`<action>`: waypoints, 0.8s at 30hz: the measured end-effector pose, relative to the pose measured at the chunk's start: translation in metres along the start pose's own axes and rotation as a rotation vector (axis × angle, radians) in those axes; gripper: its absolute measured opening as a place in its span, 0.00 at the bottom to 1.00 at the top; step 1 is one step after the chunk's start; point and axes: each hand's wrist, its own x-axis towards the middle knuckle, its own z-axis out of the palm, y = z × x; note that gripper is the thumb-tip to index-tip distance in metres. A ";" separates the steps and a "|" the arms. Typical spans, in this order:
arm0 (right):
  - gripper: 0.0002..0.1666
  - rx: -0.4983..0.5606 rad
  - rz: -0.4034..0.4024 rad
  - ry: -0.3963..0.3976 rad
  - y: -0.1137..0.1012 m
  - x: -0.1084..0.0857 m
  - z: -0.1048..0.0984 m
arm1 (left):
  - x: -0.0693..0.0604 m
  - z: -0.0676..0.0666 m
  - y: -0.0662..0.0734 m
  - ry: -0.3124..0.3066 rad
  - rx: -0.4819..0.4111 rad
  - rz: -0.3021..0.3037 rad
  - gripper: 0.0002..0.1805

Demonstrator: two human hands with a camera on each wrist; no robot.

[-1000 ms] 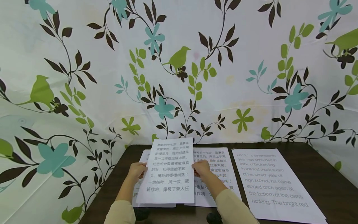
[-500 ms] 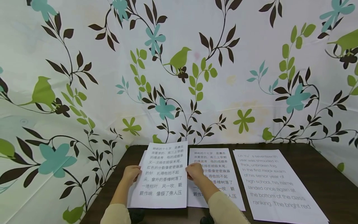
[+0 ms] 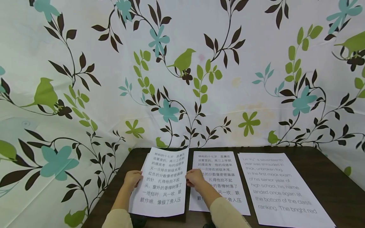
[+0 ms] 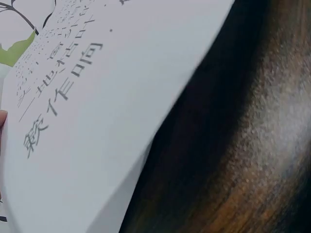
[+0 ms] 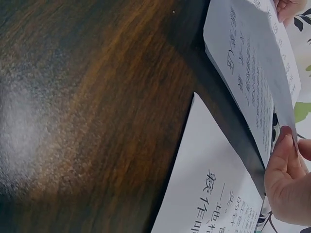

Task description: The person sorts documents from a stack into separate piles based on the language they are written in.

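Note:
A printed sheet of paper [image 3: 163, 183] with Chinese text is held by its two side edges. My left hand [image 3: 132, 179] grips its left edge, and my right hand [image 3: 196, 180] pinches the right one between thumb and fingers. The sheet bows slightly. Under it lies a left pile of paper [image 5: 240, 73], with a gap between the two in the right wrist view. That pile's left edge shows in the head view. In the left wrist view the sheet [image 4: 97, 126] fills much of the frame; the left fingers are barely seen.
A middle pile of Chinese-printed pages [image 3: 219, 183] lies just right of the held sheet, partly behind my right forearm. Further right is a pile of English-printed pages [image 3: 279, 186]. All rest on a dark wooden table [image 3: 310, 167] before a patterned cloth [image 3: 228, 95].
Both hands have moved left and lowered the sheet over the left pile. The middle pile, earlier partly covered by the sheet, is now more exposed.

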 end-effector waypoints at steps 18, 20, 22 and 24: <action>0.15 -0.061 0.038 -0.204 0.005 -0.003 0.000 | 0.002 -0.001 -0.013 0.061 0.112 0.030 0.16; 0.16 -0.060 0.040 -0.215 0.005 -0.003 0.000 | 0.002 -0.001 -0.014 0.083 0.130 0.053 0.16; 0.16 -0.059 0.043 -0.223 0.006 -0.003 0.000 | 0.001 0.000 -0.015 0.102 0.145 0.071 0.15; 0.16 -0.059 0.046 -0.228 0.007 -0.003 0.000 | 0.001 0.000 -0.015 0.116 0.162 0.086 0.15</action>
